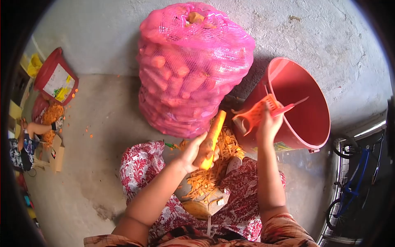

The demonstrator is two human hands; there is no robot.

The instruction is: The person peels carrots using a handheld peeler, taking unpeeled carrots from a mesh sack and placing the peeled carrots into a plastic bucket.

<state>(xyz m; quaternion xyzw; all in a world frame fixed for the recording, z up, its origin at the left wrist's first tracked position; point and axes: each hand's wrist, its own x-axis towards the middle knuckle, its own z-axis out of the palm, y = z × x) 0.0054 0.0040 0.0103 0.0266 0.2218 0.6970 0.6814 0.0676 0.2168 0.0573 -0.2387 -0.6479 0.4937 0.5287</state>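
Observation:
My left hand (196,153) is closed around a peeled carrot (214,138), tilted up and away from me above a heap of orange peelings (207,177). My right hand (269,123) grips a red-handled knife (288,108) whose thin blade points right over the red bucket (279,68). Against the same hand is an orange slotted plastic piece (256,112); its exact kind is unclear. Straight ahead stands a pink mesh sack (193,70) full of carrots. Both hands are apart from the sack.
A wooden piece (197,209) lies between my patterned trouser legs. At far left, another person's arm (39,128) reaches by an orange heap (52,115), near a second red bucket (61,82). A blue bicycle (352,187) is at right; a grey wall (317,29) stands behind.

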